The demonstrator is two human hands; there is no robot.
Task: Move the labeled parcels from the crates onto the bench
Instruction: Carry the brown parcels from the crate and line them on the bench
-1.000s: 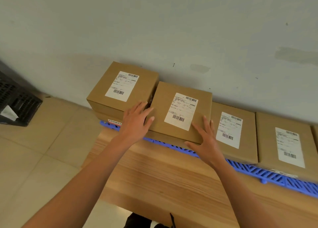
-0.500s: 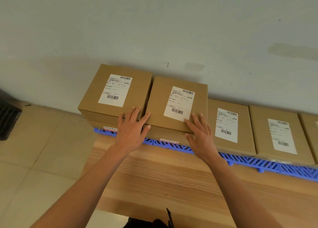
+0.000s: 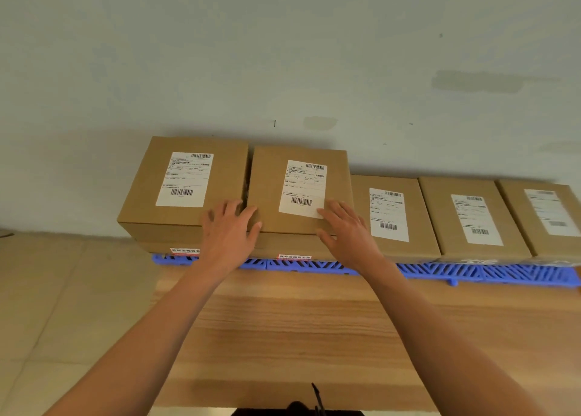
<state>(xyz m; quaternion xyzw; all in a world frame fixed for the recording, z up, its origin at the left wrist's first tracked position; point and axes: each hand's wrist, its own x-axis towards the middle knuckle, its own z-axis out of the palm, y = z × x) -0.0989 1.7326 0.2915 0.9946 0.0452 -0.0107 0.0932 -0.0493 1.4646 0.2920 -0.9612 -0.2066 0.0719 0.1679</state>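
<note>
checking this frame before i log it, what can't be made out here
- Label print on the held parcel: too small to read, head view.
- Lower parcel: top hidden by the held one.
- Rightmost parcel: cut off by the right edge, label blurred.
- Left hand and right hand: palms hidden, contact unclear.

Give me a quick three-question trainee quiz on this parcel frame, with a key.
1. True or false: both hands rest on the second parcel from the left.
2. How many label-up parcels show?
3. What blue thing lies under the parcels: A) tarp B) slatted plastic base C) bin lid?

Key:
1. True: left hand at its left corner, right hand on its front edge; second parcel from the left.
2. Five.
3. B, the slatted plastic base.
</note>
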